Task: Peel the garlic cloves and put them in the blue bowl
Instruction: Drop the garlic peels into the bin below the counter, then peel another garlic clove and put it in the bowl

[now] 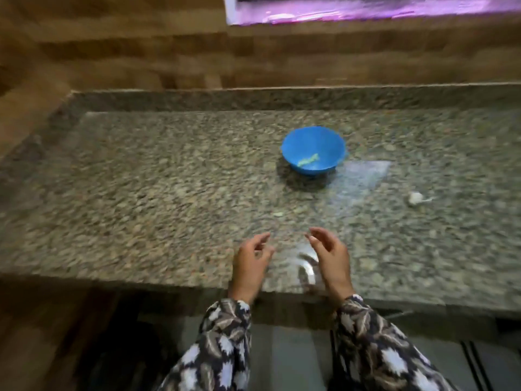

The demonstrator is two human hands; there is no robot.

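A speckled grey-brown granite counter (141, 193) with a polished, faintly glossy top spans the view, backed by a blurred wall (112, 52) of wood-toned blocks. My left hand (252, 266) hovers over the counter's near edge, fingers loosely curled, nothing in them; its sleeve (222, 342) is soft cloth printed with pale leaves on dark. Just beyond it a small pale scrap (278, 214) lies on the stone, too blurred to identify. Farther back sits the bowl (313, 136), round, smooth blue plastic, with a few pale greenish pieces (308, 160) at its bottom; I cannot tell whether they are peeled cloves. My right hand (329, 258) mirrors the left, fingers bent, thumb and forefinger close together; motion blur hides whether they pinch anything. To the right, well apart from the bowl, a lumpy white piece of garlic (415, 198) with a thin papery tail rests on the counter. A purple-lit pane (366, 9) is cut off at the top edge.
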